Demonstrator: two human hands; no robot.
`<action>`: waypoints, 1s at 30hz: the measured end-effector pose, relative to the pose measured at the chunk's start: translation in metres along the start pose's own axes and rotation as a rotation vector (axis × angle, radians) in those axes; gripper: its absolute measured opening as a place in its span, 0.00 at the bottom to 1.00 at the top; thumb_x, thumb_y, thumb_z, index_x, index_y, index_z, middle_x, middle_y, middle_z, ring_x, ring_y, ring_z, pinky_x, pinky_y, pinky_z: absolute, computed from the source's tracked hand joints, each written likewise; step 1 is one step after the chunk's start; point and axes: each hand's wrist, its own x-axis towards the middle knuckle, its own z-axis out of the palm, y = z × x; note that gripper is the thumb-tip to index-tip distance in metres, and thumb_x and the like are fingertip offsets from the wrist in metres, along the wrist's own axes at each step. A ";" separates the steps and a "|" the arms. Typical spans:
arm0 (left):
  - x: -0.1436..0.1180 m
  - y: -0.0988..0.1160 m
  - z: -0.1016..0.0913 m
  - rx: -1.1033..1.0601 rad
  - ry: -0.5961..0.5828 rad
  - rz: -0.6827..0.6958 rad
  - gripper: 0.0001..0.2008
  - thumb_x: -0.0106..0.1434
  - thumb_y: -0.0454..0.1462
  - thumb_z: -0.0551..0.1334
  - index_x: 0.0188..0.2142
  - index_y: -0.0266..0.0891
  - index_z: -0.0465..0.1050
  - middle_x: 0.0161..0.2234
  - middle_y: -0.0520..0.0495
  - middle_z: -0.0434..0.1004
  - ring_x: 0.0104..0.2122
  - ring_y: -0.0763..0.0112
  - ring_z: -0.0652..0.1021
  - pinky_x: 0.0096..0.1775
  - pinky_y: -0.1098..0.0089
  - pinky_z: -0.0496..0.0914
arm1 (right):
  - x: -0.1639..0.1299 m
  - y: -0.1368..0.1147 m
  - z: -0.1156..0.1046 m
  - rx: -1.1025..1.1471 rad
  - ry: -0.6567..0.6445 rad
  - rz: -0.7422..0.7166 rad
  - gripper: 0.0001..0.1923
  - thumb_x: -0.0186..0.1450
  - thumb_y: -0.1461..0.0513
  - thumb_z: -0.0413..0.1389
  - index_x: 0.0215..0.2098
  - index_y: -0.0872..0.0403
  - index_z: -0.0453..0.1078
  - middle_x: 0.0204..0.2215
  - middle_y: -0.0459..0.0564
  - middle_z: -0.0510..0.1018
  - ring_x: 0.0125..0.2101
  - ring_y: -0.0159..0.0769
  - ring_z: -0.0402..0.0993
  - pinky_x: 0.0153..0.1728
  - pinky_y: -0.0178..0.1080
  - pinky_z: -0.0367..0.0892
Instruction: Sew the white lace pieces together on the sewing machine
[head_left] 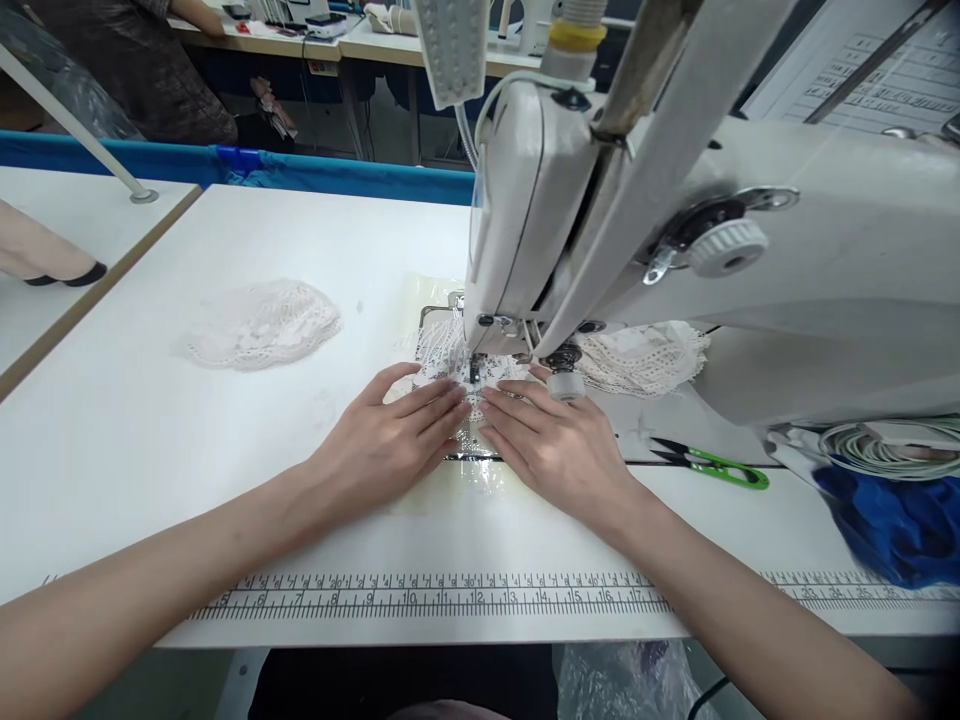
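Two hands lie flat, fingers extended, pressing white lace beneath the sewing machine: left hand and right hand before its needle, fingertips apparently nearly touching.

A small piece of white lace lies flat on the desk, spread under the sewing machine's needle. Its openwork edge is scalloped, and fingertips press on its near edge.
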 end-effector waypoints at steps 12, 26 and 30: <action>0.004 -0.007 0.005 -0.028 -0.008 -0.003 0.14 0.71 0.34 0.54 0.52 0.32 0.72 0.49 0.42 0.78 0.50 0.63 0.78 0.58 0.53 0.63 | 0.001 0.002 0.003 -0.004 -0.019 0.013 0.11 0.72 0.64 0.53 0.45 0.59 0.77 0.45 0.51 0.80 0.41 0.39 0.77 0.55 0.47 0.67; 0.005 -0.014 0.013 -0.077 -0.015 -0.059 0.14 0.71 0.33 0.53 0.53 0.33 0.72 0.52 0.41 0.76 0.52 0.62 0.76 0.61 0.51 0.58 | 0.003 0.006 0.007 -0.047 -0.088 0.060 0.14 0.74 0.61 0.49 0.48 0.60 0.75 0.40 0.53 0.81 0.44 0.41 0.76 0.56 0.47 0.66; 0.006 -0.015 0.013 -0.085 -0.040 -0.069 0.15 0.72 0.34 0.52 0.54 0.34 0.71 0.53 0.41 0.75 0.53 0.62 0.76 0.61 0.50 0.58 | 0.003 0.007 0.007 -0.036 -0.099 0.073 0.15 0.74 0.60 0.50 0.51 0.60 0.74 0.42 0.54 0.81 0.46 0.42 0.74 0.56 0.49 0.65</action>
